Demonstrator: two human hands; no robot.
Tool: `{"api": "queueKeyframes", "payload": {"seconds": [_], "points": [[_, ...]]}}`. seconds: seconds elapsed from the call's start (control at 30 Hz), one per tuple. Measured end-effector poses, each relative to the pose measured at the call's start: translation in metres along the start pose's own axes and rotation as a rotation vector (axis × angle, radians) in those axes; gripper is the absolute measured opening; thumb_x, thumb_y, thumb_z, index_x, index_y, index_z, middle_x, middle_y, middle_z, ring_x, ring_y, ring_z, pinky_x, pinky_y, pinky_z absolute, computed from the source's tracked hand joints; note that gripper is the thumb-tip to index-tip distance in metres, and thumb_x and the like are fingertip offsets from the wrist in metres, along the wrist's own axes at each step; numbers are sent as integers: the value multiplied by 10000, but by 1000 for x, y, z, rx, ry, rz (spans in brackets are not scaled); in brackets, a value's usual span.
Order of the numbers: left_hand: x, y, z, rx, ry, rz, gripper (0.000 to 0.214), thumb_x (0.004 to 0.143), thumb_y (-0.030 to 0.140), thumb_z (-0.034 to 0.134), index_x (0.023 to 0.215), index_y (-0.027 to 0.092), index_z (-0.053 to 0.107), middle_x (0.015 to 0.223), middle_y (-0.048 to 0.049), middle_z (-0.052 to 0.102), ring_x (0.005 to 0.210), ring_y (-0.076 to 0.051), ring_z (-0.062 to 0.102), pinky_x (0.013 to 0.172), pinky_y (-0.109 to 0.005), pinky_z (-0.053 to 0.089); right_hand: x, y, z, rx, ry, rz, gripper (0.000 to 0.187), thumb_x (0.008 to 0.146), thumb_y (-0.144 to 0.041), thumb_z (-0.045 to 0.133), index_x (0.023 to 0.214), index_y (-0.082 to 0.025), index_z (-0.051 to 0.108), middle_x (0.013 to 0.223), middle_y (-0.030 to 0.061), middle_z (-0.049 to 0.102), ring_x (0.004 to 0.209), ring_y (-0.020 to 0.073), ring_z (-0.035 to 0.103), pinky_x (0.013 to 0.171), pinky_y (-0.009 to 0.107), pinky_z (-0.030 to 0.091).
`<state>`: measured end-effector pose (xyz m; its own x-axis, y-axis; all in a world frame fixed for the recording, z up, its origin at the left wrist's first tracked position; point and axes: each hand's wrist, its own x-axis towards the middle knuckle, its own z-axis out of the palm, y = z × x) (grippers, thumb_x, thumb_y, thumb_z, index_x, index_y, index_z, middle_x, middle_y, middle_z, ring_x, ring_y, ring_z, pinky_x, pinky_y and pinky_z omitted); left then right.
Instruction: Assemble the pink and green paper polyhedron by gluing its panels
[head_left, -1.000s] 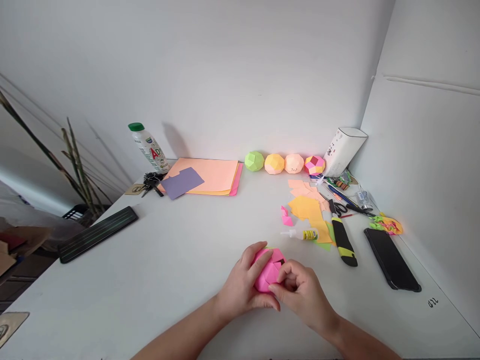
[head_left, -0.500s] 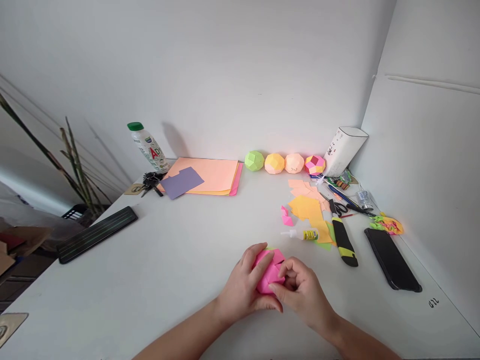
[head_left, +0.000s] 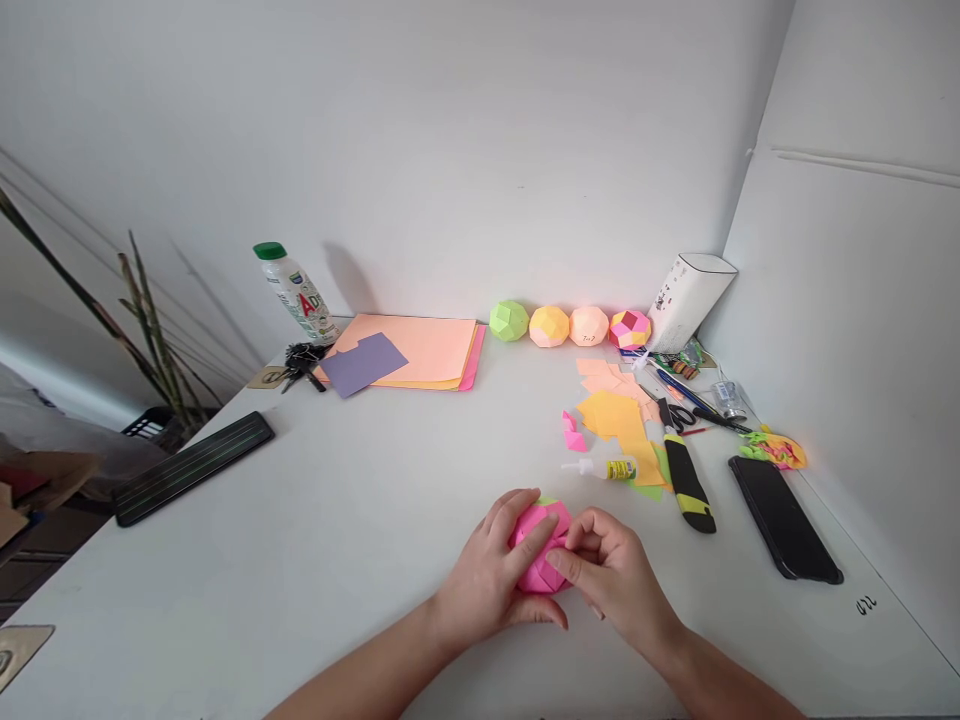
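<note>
A pink faceted paper ball (head_left: pixel 538 572) with a bit of green at its top sits between my two hands, close to the front of the table. My left hand (head_left: pixel 491 565) wraps round its left side, fingers over the top and thumb below. On the right side, the thumb and forefinger of my right hand (head_left: pixel 607 570) pinch at the ball's paper surface. Just beyond lie a small glue bottle (head_left: pixel 611 468) with a white nozzle and a folded pink paper scrap (head_left: pixel 574 433).
Green (head_left: pixel 508 321), yellow (head_left: pixel 549 326), peach (head_left: pixel 589 325) and multicoloured paper balls (head_left: pixel 630 329) line the wall. Orange paper pieces (head_left: pixel 619 420), a utility knife (head_left: pixel 688 480), scissors (head_left: pixel 681 417) and a phone (head_left: pixel 784 518) lie right. Paper sheets (head_left: pixel 427 345) and a bottle (head_left: pixel 300 295) stand back left.
The pink ball has turned slightly in my left hand. My right thumb and forefinger have shifted up a little and closed together at its right side.
</note>
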<state>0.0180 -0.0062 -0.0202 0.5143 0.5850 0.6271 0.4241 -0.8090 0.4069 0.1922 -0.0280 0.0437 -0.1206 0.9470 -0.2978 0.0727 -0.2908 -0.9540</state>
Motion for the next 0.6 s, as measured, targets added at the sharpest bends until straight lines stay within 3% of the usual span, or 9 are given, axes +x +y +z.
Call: {"api": "queueKeyframes", "payload": {"seconds": [0.23,0.6], "points": [[1,1,-1,2,-14,17,864,826,714,417,1521,283,138,1370,-194,349,1225,-338,419,903,-515,498,1,2,-2,-8,-4,36,333,723,-329,725,641,-215,423,479,-101,457,350,36,308,294,150,232],[1,0,1,3,-2,16,862,826,718,403,1523,291,130,1351,-194,367,1222,-345,427,895,-521,502,2,7,-3,42,-9,-22,350,765,-414,702,667,-214,433,456,-118,423,327,30,281,313,158,216]]}}
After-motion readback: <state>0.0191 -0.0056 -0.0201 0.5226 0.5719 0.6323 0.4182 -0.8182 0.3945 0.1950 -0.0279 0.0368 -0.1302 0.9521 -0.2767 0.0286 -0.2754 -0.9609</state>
